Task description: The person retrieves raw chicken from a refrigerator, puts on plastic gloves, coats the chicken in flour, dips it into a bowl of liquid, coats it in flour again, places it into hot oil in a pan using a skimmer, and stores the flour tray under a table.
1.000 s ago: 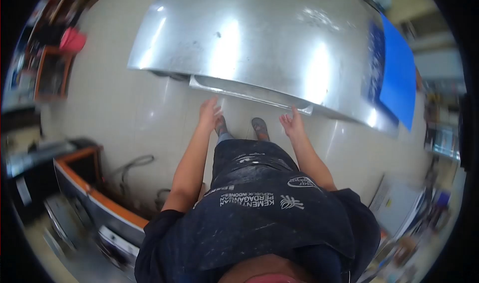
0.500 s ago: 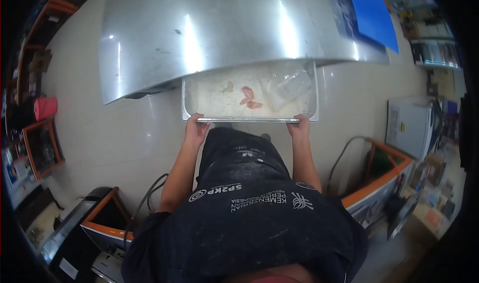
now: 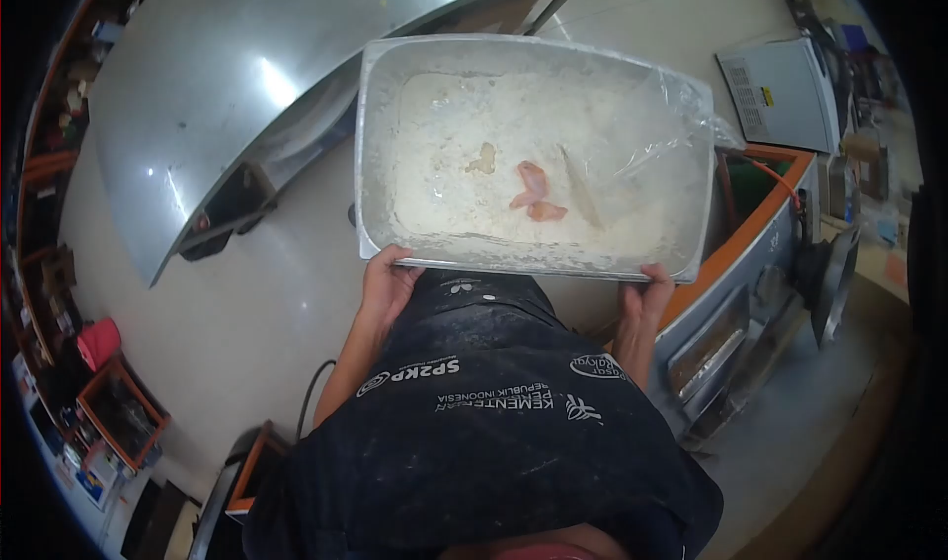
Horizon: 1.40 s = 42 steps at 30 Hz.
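A rectangular metal tray (image 3: 370, 155) is held out in front of my dark apron. White powder (image 3: 464, 116) covers its bottom, with a pale clump (image 3: 482, 159) in it. Pinkish pieces that look like raw meat (image 3: 533, 193) lie near the middle. A clear plastic bag (image 3: 671, 116) rests at the tray's right side and hangs over the rim. My left hand (image 3: 390, 281) grips the near rim at the left corner. Near the right corner, my right hand (image 3: 647, 291) grips the same rim; fingers of both hands curl beneath it.
The metal table (image 3: 207, 96) stands at the upper left. An orange-edged cabinet (image 3: 741, 234) is close on the right, with metal pans (image 3: 711, 348) beside it. Behind it stands a grey appliance (image 3: 775, 91). A pink item (image 3: 99, 343) is at the far left.
Both hands have taken hold of the tray, which has come out from under the table and now hangs clear of it. The view has turned, with the table shifting left and the orange-edged cabinet nearer.
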Motion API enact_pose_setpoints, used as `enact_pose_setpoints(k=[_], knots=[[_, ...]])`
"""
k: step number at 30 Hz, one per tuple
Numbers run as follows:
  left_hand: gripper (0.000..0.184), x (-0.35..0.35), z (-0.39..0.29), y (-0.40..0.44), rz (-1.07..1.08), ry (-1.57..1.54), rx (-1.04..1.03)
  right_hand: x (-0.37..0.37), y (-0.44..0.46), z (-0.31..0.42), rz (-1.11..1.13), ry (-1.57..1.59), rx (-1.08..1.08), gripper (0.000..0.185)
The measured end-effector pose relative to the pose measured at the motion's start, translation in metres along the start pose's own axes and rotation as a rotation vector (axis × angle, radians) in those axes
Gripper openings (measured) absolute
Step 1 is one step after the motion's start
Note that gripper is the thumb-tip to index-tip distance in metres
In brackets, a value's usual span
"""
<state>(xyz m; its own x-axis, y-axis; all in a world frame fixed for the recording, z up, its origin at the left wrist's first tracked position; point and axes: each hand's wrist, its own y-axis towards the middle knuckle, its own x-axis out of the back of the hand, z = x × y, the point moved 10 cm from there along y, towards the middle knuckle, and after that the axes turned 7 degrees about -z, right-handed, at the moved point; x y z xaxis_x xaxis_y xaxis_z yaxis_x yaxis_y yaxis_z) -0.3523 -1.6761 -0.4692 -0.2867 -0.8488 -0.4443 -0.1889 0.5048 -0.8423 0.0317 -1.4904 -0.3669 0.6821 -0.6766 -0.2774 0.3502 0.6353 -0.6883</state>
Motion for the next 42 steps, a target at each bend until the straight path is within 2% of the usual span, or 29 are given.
enact_pose_setpoints(k=[3, 6, 8, 11, 12, 16, 18, 21, 22, 24, 26, 28, 29, 30, 32, 33, 35, 38, 40, 42], knots=[[0.024, -0.013, -0.033, -0.038, -0.010, -0.084, -0.161, -0.027, -0.034, 0.007, 0.093, 0.062, 0.051, 0.062], [0.032, -0.062, -0.095, -0.062, -0.048, -0.169, -0.337, -0.114, -0.033, 0.024, 0.220, 0.062, -0.025, 0.059], [0.040, -0.071, -0.141, -0.079, -0.092, -0.222, -0.469, -0.159, -0.027, -0.005, 0.318, 0.058, -0.097, 0.055], [0.051, -0.055, -0.199, -0.081, -0.085, -0.229, -0.557, -0.240, -0.036, -0.060, 0.457, 0.033, -0.168, 0.050], [0.040, -0.055, -0.220, -0.085, -0.134, -0.251, -0.633, -0.262, -0.040, -0.082, 0.486, 0.013, -0.196, 0.048], [0.020, 0.009, -0.288, -0.022, -0.269, -0.183, -0.588, -0.359, -0.025, -0.168, 0.528, -0.092, -0.274, 0.041], [0.019, 0.026, -0.319, -0.003, -0.288, -0.049, -0.562, -0.392, -0.016, -0.198, 0.479, -0.164, -0.266, 0.038], [0.022, 0.027, -0.314, -0.003, -0.328, 0.068, -0.555, -0.402, -0.010, -0.208, 0.674, -0.309, -0.301, 0.046], [0.027, 0.017, -0.315, -0.007, -0.333, 0.098, -0.568, -0.400, 0.003, -0.190, 0.637, -0.522, -0.152, 0.050], [0.041, 0.020, -0.313, -0.014, -0.402, 0.503, -0.369, -0.401, -0.005, -0.140, 0.520, -0.949, 0.146, 0.058], [0.054, 0.018, -0.323, -0.027, -0.445, 0.911, -0.212, -0.428, -0.028, -0.067, 0.276, -1.174, 1.365, 0.071], [0.064, 0.007, -0.334, -0.053, -0.466, 1.320, -0.069, -0.488, -0.092, -0.044, 0.162, -1.278, 1.751, 0.076], [0.061, -0.004, -0.347, -0.065, -0.488, 1.253, -0.101, -0.523, -0.097, -0.055, 0.370, -1.315, 1.734, 0.079], [0.058, -0.020, -0.366, -0.074, -0.534, 1.190, -0.224, -0.559, -0.101, -0.072, 0.578, -1.328, 1.712, 0.082], [0.050, -0.060, -0.399, -0.093, -0.595, 1.073, -0.505, -0.611, -0.090, -0.122, 0.652, -1.729, 1.630, 0.064], [0.045, -0.083, -0.411, -0.102, -0.605, 1.016, -0.665, -0.624, -0.078, -0.150, 0.803, -1.814, 1.575, 0.055], [0.033, -0.105, -0.416, -0.106, -0.517, 0.888, -0.792, -0.643, -0.062, -0.203, 1.089, -1.951, 1.466, 0.038], [0.026, -0.119, -0.412, -0.104, -0.479, 0.809, -0.899, -0.644, -0.107, -0.231, 1.615, -1.514, 1.212, 0.017], [0.023, -0.128, -0.408, -0.097, -0.500, 0.780, -0.917, -0.643, -0.181, -0.224, 1.828, -1.362, 1.266, 0.007], [0.022, -0.148, -0.403, -0.088, -0.485, 0.914, -0.904, -0.638, -0.235, -0.237, 2.072, -1.247, 1.349, 0.004]])
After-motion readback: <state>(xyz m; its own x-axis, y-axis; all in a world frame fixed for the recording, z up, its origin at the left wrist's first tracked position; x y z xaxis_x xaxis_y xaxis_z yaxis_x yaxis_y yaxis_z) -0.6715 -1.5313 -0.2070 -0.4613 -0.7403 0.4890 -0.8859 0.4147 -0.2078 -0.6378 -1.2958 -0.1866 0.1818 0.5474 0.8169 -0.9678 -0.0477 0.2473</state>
